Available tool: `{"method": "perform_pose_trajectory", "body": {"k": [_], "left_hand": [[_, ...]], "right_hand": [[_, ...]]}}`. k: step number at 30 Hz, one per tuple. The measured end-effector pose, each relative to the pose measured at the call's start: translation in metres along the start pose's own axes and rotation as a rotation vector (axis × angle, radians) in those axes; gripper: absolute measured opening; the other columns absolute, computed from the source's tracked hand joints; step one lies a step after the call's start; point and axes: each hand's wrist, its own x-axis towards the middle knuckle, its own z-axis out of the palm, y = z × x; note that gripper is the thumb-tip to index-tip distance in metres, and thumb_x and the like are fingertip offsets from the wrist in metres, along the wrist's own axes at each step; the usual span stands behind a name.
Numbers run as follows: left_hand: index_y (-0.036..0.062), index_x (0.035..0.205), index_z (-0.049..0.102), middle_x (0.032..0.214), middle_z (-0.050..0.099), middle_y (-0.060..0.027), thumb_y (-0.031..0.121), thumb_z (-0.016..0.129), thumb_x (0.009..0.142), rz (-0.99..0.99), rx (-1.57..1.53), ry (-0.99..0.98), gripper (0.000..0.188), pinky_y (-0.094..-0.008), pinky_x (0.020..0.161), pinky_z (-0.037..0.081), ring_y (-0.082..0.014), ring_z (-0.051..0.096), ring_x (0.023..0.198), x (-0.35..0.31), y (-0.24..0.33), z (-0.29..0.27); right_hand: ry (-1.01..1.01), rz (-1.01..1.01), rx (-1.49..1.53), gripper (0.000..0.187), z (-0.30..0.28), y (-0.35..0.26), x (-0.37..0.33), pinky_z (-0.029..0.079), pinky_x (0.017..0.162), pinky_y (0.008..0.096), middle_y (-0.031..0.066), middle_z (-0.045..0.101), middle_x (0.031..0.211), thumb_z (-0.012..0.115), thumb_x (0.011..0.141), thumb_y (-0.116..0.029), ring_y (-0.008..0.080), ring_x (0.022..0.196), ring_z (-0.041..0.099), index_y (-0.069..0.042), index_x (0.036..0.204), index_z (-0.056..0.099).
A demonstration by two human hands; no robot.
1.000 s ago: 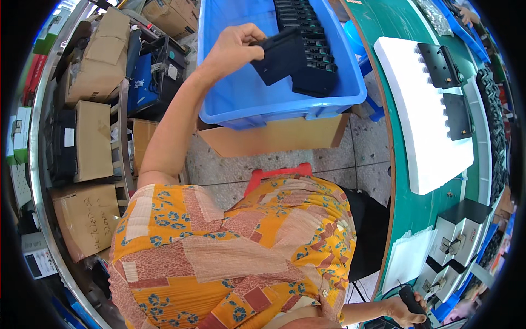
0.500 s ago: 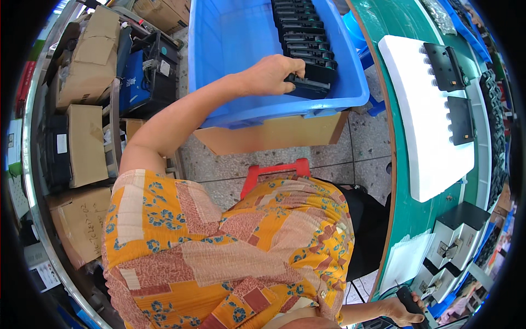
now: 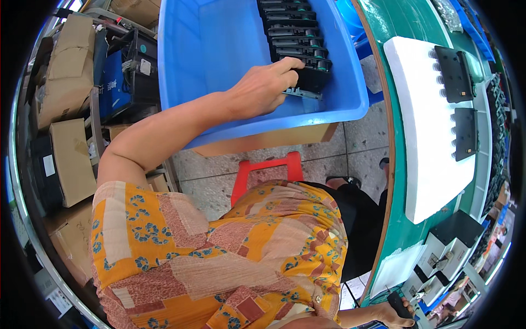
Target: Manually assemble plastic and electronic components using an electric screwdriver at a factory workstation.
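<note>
My left hand (image 3: 264, 88) reaches into the blue plastic bin (image 3: 213, 49). Its fingers are bent around the nearest flat black part (image 3: 312, 79), with the index finger along the top edge. Further fingers are partly hidden by the hand. That part leans at the near end of a row of similar black parts (image 3: 296, 33), which stand packed one behind another along the bin's right side. At the lower right, by the green bench, my right hand (image 3: 392, 315) grips a long black object (image 3: 400, 307) whose kind I cannot make out.
A white foam block (image 3: 427, 137) with two black parts lies on the green bench (image 3: 378, 16) at right. Nearer stands a white-and-black fixture (image 3: 449, 241) beside a clear sheet (image 3: 397, 271). Cardboard boxes (image 3: 71, 159) crowd the left. A red stool (image 3: 268, 164) stands below the bin.
The view has shifted, so the bin appears lower and larger. My left hand has stayed at the nearest black part, which now stands more upright. My right hand still holds the long black object.
</note>
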Motion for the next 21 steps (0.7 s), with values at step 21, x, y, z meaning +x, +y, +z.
{"method": "perform_pose_trajectory", "body": {"k": [21], "left_hand": [[0.0048,0.099,0.05,0.09,0.063,-0.0151,0.009,0.065,0.083,-0.118,0.058,-0.151,0.022,-0.0497,0.067,0.052,-0.0388,0.066,0.084,-0.002,-0.001,-0.001]], "right_hand": [[0.133,0.169,-0.012,0.038,-0.004,0.006,0.002,0.053,0.056,0.0349,0.0033,0.062,0.078,0.059,0.103,-0.041,0.0177,0.061,0.057,-0.007,0.089,0.065]]}}
